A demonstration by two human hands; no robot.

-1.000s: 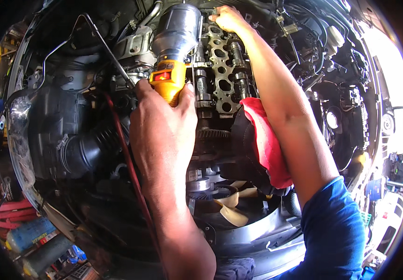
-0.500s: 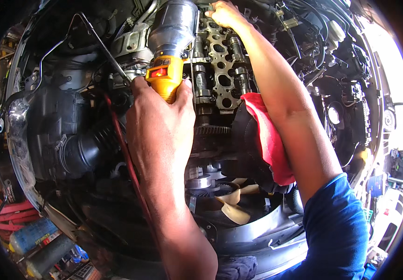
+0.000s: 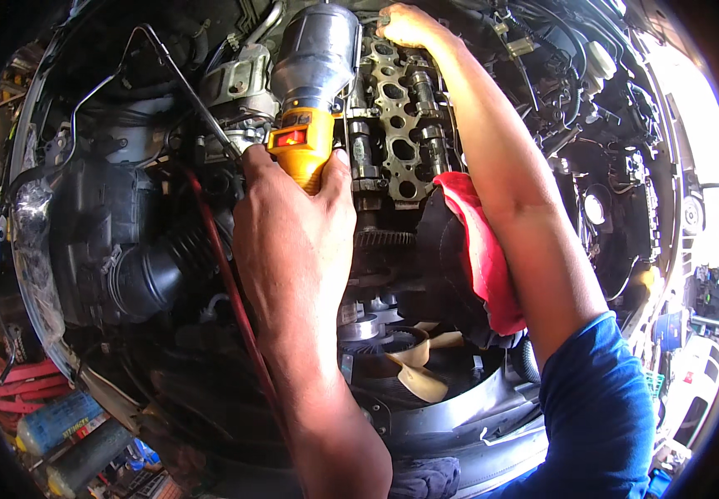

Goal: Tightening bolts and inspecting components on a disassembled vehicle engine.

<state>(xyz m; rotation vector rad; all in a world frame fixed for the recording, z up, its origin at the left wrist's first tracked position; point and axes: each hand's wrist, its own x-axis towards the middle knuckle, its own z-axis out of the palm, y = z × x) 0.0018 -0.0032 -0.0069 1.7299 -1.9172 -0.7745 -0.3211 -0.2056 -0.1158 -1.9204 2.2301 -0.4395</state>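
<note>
My left hand (image 3: 293,241) is wrapped round the yellow handle of a work lamp (image 3: 308,133), its metal reflector pointing away over the engine. Just right of the lamp lies the opened top of the engine, with a long holed metal plate (image 3: 403,150) and camshafts (image 3: 432,137) showing. My right arm reaches across to the far end of this engine top. There my right hand (image 3: 407,27) is closed, its fingers curled down; what they hold, if anything, is hidden. Beneath my right forearm hangs a red cloth (image 3: 480,249) over a dark cover.
Near me is the radiator fan (image 3: 418,378) with pale blades. A black air hose (image 3: 147,279) and a red hose (image 3: 225,274) run on the left. A bent metal rod (image 3: 178,76) rises beside the lamp. Gas cylinders (image 3: 60,420) lie outside at lower left.
My left hand and the lamp have shifted slightly right and nearer to me. My right hand stays at the far end of the engine, with only a small shift of its fingers.
</note>
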